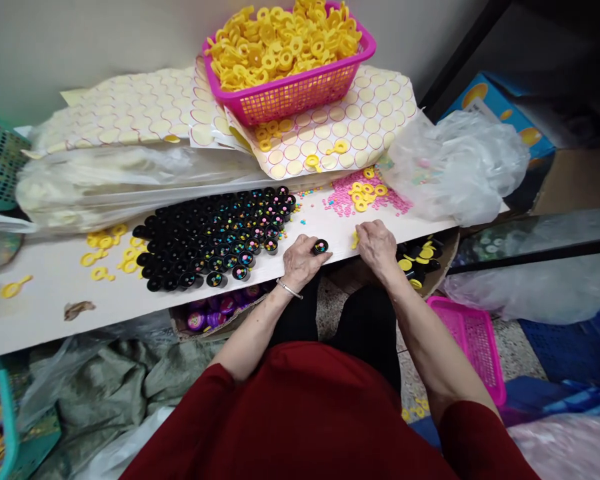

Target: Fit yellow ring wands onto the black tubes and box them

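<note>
My left hand (300, 261) is closed round a small black cup (321, 247) with coloured beads inside, at the table's front edge. A short way to the right, my right hand (377, 247) pinches a yellow ring-shaped piece (355, 240), mostly hidden by the fingers. Left of my left hand stand rows of black cups (205, 240), many holding coloured beads. Beyond my right hand lies a spread of pink beads (340, 193) with several yellow ring pieces (364, 193) on top.
At the back, a pink basket (290, 103) heaped with yellow pieces rests on sheets of round stickers (325, 133). A clear plastic bag (465, 167) sits at right. Below the table edge are a box of black and yellow parts (420, 263) and a box of purple items (220, 310).
</note>
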{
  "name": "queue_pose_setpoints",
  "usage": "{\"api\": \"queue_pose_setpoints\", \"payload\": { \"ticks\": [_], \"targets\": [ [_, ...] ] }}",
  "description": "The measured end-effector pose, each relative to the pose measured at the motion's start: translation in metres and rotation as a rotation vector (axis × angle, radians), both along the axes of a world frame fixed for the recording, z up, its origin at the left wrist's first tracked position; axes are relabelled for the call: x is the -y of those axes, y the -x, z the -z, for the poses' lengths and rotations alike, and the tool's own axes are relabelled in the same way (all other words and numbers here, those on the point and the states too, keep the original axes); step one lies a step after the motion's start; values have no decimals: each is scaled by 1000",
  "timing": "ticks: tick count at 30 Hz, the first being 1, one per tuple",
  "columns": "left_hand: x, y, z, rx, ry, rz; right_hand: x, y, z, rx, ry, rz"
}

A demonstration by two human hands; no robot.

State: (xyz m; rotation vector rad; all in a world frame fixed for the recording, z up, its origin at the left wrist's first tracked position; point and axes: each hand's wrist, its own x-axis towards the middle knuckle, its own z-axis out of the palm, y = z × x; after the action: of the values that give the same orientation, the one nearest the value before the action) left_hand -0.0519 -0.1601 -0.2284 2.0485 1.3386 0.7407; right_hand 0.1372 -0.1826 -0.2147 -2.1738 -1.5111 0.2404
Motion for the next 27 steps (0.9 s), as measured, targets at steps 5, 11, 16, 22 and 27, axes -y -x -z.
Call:
{"api": "queue_pose_setpoints", "payload": {
  "ticks": [5, 11, 16, 22, 27],
  "targets": [
    [0, 2, 6, 51, -3, -2, 13, 2, 4, 55, 12, -120],
    [0, 3, 8, 91, -33, 17, 10, 15, 5, 140, 46, 62],
    [0, 3, 9, 102, -23, 34, -8, 15, 9, 186, 39, -25],
    [0, 3, 8, 90, -2, 26, -2, 20, 7, -196, -220, -127],
    [1, 2, 8, 73, 10, 27, 13, 44, -5, -189, -271, -441]
  ]
}}
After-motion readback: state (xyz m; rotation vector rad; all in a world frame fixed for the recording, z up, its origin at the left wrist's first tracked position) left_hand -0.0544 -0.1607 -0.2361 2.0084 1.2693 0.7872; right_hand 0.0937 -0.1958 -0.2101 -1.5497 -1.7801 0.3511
